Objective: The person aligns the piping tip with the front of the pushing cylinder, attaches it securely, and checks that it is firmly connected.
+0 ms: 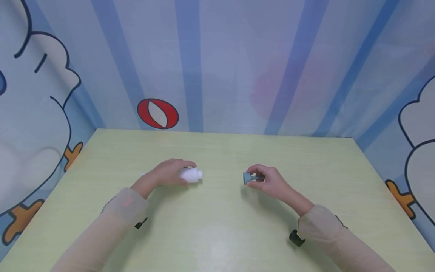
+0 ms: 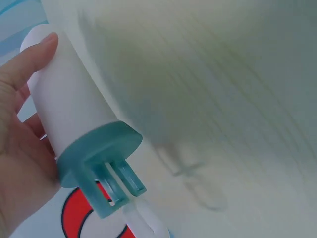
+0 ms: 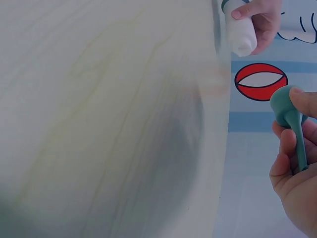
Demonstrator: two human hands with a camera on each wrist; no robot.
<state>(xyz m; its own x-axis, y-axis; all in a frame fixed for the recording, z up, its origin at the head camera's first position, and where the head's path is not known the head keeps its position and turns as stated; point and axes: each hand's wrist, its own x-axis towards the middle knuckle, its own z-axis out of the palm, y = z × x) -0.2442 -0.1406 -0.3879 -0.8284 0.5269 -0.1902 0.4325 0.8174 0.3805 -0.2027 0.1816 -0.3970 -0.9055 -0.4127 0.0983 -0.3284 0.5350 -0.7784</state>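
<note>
My left hand (image 1: 169, 172) grips a white bottle (image 1: 190, 175) lying sideways, its narrow neck pointing right in the head view. On the bottle's other end, the left wrist view shows a teal base (image 2: 99, 146) with several prongs and a white loop-like part (image 2: 144, 219) beyond them. To the right, across a gap, my right hand (image 1: 276, 183) pinches a small teal piece (image 3: 283, 105) with a rounded, cup-like head and a thin stem. Its wide end faces left towards the bottle's neck, and the stem runs back into the fingers. Both things are held apart.
A pale yellow-green table (image 1: 217, 223) lies under both hands, which cast soft shadows on it. Blue striped panels (image 1: 234, 68) with cartoon drawings stand along its back and sides. Black straps or clips (image 1: 296, 238) hang at the sleeves.
</note>
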